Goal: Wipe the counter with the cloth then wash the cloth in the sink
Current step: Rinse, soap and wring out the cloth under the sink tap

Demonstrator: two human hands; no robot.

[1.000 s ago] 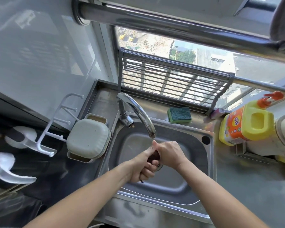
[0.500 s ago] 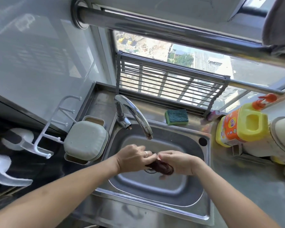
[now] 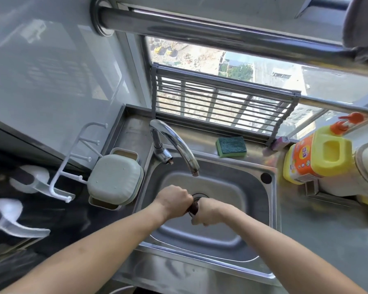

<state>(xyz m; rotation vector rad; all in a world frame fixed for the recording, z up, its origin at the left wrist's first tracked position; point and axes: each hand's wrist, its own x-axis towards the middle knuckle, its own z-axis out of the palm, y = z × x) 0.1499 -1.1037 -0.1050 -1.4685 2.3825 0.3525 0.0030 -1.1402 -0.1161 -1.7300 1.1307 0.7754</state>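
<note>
Two hands over sink (image 3: pixel 270 211) basin, head view. Left hand (image 3: pixel 174 198) and right hand (image 3: pixel 208 211) both fisted tight on dark cloth (image 3: pixel 193 207); only a short twisted stretch visible between them. Held above drain, below faucet (image 3: pixel 179 145) spout, probably so wrung water falls into basin. No water stream visible. Basin walls well apart from both fists; sponge (image 3: pixel 231 146) on bench behind rim, out of the way.
</note>
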